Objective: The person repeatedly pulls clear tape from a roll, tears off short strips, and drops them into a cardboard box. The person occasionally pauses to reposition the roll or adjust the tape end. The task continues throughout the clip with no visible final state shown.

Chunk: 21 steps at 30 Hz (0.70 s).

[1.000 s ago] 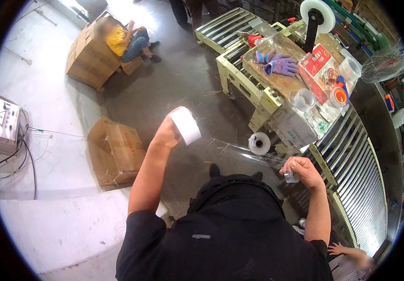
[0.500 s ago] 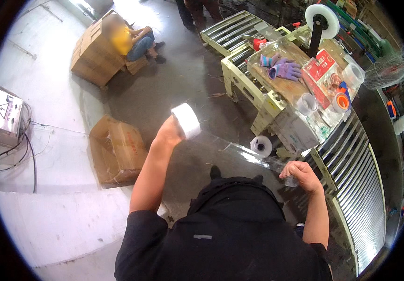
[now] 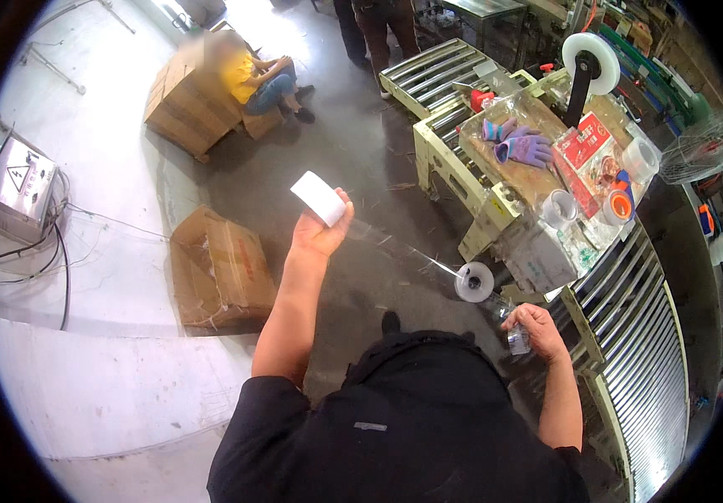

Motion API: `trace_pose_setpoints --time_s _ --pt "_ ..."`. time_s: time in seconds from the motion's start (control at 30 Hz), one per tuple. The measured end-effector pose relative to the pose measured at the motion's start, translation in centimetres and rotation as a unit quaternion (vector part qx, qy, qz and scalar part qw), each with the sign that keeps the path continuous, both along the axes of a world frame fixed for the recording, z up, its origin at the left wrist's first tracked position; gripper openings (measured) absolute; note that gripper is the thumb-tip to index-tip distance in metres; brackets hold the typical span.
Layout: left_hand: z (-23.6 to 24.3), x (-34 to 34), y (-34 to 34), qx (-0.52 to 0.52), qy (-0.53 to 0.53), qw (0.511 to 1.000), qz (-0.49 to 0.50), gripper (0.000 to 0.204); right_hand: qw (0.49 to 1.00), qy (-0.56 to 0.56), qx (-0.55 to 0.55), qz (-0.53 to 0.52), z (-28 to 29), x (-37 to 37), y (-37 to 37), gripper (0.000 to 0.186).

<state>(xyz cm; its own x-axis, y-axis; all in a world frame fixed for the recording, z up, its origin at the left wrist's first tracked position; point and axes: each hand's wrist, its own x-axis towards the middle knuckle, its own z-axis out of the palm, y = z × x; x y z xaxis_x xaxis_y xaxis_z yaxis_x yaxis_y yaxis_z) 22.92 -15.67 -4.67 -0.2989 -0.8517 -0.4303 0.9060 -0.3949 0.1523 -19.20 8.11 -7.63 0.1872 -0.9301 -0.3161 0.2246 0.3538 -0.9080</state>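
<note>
My left hand (image 3: 325, 233) is raised in front of me, its fingers around a wide roll of clear packing tape (image 3: 316, 196) that looks whitish from the side. From that roll a thin see-through tape strip (image 3: 416, 254) stretches across to the right. At its other end my right hand (image 3: 539, 330) is closed on the strip, held lower and nearer my body. A crumpled bit of clear tape (image 3: 518, 339) hangs below those fingers. The strip is twisted narrow along part of its length.
To the right stand roller conveyors (image 3: 630, 335) and a worktable carrying purple gloves (image 3: 522, 147), tape rolls (image 3: 559, 208) and a red-and-white package (image 3: 584, 151). A white reel (image 3: 473, 282) sits beyond my right hand. Leftward are an open carton (image 3: 227, 268), an electrical box (image 3: 19, 186) and a seated person (image 3: 252, 80).
My left hand has turned the tape roll, so its palm side shows more. My right hand has dropped slightly. The strip is narrower in view, and the whole scene has shifted slightly rightward.
</note>
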Motion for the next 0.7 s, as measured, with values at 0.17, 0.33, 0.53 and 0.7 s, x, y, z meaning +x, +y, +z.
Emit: trace_pose_setpoints --time_s 0.17,0.33,0.53,0.7 --pt "0.2 -0.5 -1.1 -0.004 0.007 0.999 0.037 0.015 0.908 -0.312 0.046 -0.276 -4.2 -0.6 -0.2 0.037" --pt "3.6 -3.6 -0.6 -0.110 -0.105 0.988 0.019 0.016 0.825 -0.265 0.135 -0.481 -13.4 -4.7 2.3 0.029" --pt "6.7 -8.7 1.6 -0.106 -0.104 0.984 -0.097 0.021 0.957 0.136 -0.104 -0.233 1.5 3.7 -6.5 0.070" --pt "7.3 -12.8 4.0 -0.081 -0.065 0.983 -0.150 0.024 0.953 0.072 -0.292 -0.031 9.4 12.1 -11.8 0.082"
